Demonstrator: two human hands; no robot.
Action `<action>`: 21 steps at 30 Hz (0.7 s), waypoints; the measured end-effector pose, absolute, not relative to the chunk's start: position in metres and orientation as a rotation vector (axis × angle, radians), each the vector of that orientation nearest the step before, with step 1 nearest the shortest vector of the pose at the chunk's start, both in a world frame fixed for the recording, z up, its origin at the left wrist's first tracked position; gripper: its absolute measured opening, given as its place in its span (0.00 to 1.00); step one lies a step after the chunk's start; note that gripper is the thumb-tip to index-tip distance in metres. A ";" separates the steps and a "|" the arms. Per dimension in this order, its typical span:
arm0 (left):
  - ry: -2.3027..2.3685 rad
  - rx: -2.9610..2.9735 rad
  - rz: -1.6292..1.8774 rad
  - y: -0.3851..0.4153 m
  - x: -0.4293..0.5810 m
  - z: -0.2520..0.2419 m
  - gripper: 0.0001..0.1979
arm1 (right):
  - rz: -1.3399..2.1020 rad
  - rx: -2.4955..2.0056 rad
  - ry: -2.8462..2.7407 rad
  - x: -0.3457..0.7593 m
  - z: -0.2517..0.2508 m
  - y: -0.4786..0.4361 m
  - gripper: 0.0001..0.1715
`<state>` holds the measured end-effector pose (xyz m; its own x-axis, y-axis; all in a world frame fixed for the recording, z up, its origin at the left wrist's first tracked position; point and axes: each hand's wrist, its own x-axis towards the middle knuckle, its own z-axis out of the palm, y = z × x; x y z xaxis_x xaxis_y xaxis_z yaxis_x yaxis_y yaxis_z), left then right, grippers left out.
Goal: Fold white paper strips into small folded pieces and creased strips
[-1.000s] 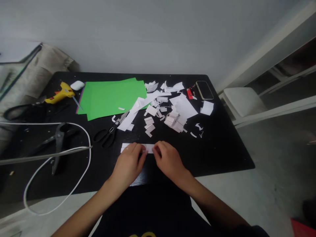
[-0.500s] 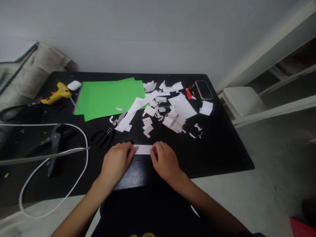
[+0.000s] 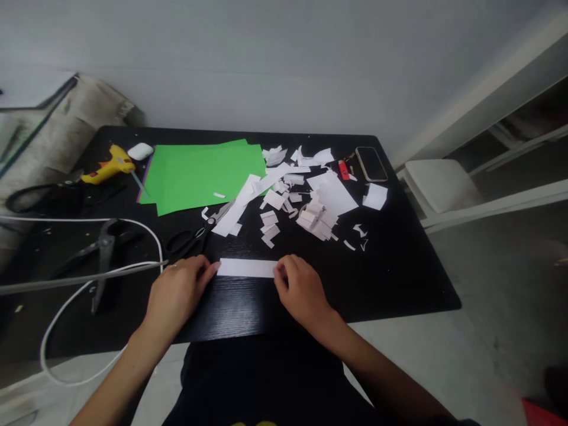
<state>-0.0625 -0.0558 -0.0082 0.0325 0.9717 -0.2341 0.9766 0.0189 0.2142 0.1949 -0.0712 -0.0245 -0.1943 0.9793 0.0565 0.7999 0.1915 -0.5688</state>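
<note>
A narrow white paper strip [image 3: 247,268] lies stretched sideways at the near part of the black table. My left hand [image 3: 178,291] has its fingers curled, with the thumb and fingertips pinched at the strip's left end. At the right end, my right hand [image 3: 302,290] pinches the paper between thumb and bent fingers, covering that tip. Just beyond my left hand rest black-handled scissors [image 3: 193,235], their blades partly under a longer white paper strip [image 3: 239,204]. Small folded white paper pieces [image 3: 269,228] sit beyond the held strip.
Green sheets [image 3: 204,177], a yellow glue gun [image 3: 109,165] and a white mouse-like object [image 3: 140,151] lie back left. A white cable [image 3: 155,236] loops over the left side near pliers-like shears [image 3: 105,251]. Paper scraps [image 3: 335,195], a red lighter [image 3: 343,170] and a phone [image 3: 371,164] lie right.
My left hand has slid left along the paper strip to its end, so more of the strip shows. My right hand stays at the right end. The view has shifted slightly.
</note>
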 end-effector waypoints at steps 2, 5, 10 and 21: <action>1.993 1.995 -0.007 -0.056 -0.066 -0.009 0.21 | 0.590 -1.658 -2.069 0.195 -0.025 -0.072 0.08; 1.988 1.955 0.038 -0.056 -0.068 -0.007 0.20 | 0.595 -1.661 -2.075 0.196 -0.024 -0.072 0.08; 1.929 1.870 0.210 -0.059 -0.054 -0.001 0.21 | 0.602 -1.668 -2.090 0.195 -0.022 -0.071 0.08; 1.818 2.042 0.215 -0.058 0.016 -0.013 0.18 | 0.483 -1.713 -2.107 0.190 -0.026 -0.072 0.07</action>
